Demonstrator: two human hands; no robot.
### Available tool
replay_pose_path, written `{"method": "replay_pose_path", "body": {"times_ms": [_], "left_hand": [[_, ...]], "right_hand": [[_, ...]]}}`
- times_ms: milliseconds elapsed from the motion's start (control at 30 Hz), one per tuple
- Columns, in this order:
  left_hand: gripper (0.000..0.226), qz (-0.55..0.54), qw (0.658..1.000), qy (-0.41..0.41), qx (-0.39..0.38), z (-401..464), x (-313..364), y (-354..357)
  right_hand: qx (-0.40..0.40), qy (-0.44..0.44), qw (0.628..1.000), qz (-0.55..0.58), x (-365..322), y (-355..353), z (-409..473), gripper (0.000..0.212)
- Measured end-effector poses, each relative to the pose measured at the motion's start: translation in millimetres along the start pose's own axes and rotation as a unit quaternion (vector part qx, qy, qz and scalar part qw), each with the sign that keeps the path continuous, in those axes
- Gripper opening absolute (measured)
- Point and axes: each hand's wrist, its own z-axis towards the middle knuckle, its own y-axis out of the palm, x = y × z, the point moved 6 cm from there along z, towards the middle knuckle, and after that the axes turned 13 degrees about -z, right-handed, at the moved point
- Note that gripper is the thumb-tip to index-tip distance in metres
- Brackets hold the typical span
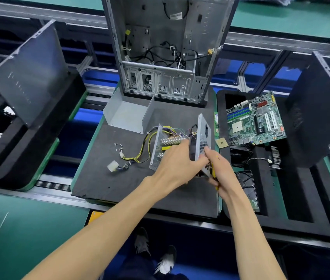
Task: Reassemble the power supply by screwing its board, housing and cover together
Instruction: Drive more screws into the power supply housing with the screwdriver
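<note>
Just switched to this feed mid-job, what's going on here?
A person is working on the open power supply on the dark mat. The left hand grips its fan end; the right hand holds a yellow screwdriver against the housing. The grey cover lies apart behind, loose screws to the left.

Open grey perforated-metal power supply housing [182, 148] with yellow-and-black wiring, gripped by the left hand [177, 158]; the right hand [219, 171] holds a yellow-handled screwdriver [213, 170]. Bent grey sheet-metal cover [128, 115] at 10 o'clock; small silver screws [118, 146] at 9 o'clock; green motherboard [256, 119] at 2 o'clock.
</note>
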Motion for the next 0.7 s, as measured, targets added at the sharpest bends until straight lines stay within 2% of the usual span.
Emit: {"method": "replay_pose_path", "body": {"times_ms": [167,300,400,600,700], "left_hand": [[0.013,-0.147,0.984,-0.049,-0.087,2,-35,6],[0.025,-0.198,0.969,-0.079,-0.122,9,-49,0],[0.026,-0.242,0.953,-0.101,-0.149,11,-57,-11],[0.028,-0.344,0.915,-0.149,-0.152,6,-82,-30],[0.035,-0.408,0.884,-0.173,-0.149,-3,-95,-35]], "right_hand": [[0.056,-0.003,0.996,-0.072,0,-6,4,0.044],[0.073,-0.008,0.991,-0.113,-6,-1,8,0.051],[0.068,-0.016,0.987,-0.142,-14,7,10,0.059],[0.058,-0.033,0.985,-0.16,-30,27,15,0.034],[0.057,-0.024,0.98,-0.189,-34,32,17,0.032]]}}
